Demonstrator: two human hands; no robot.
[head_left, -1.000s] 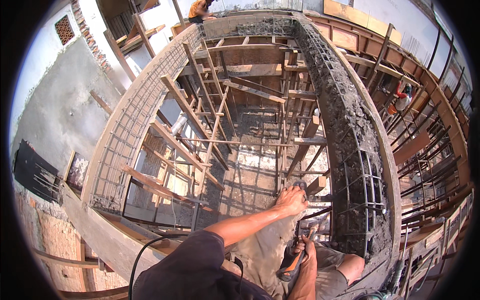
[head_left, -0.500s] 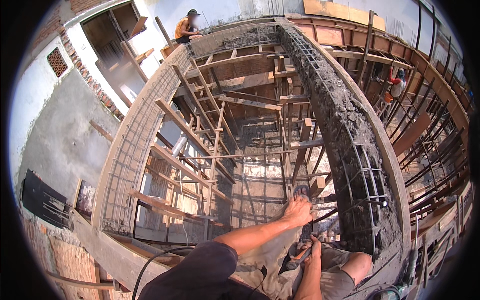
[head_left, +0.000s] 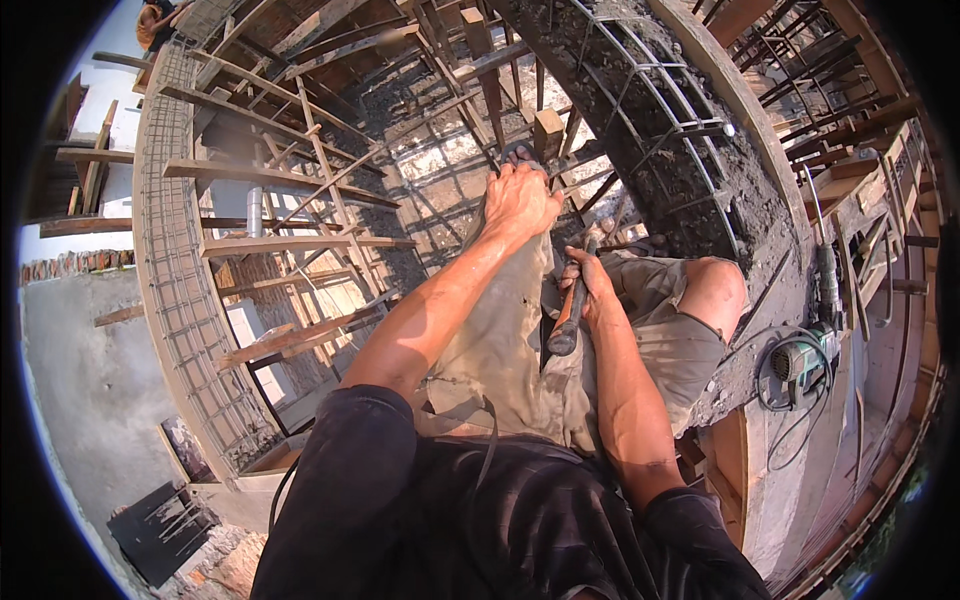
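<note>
My left hand [head_left: 520,205] is at the far end of my bent left trouser leg [head_left: 490,340], its fingers curled down and pressed together. Whatever lies under those fingers is hidden. Beside that leg, my right hand [head_left: 592,278] is closed around a hammer [head_left: 574,318] with a brown handle and a dark blunt end pointing back toward me. Its far end is partly covered by my fingers. Just beyond the left hand shows a sandalled foot [head_left: 520,155].
A concrete-filled beam form with exposed rebar [head_left: 690,125] runs along my right. A green power tool [head_left: 798,358] with a looped cable lies at the right. Timber props [head_left: 290,245] cross the deep opening below, and a rebar cage [head_left: 185,290] stands left. Another person [head_left: 155,25] sits far left.
The view has tilted down and turned right, bringing my torso and the green power tool into sight. Both hands stay near my legs, and the right hand still grips the hammer.
</note>
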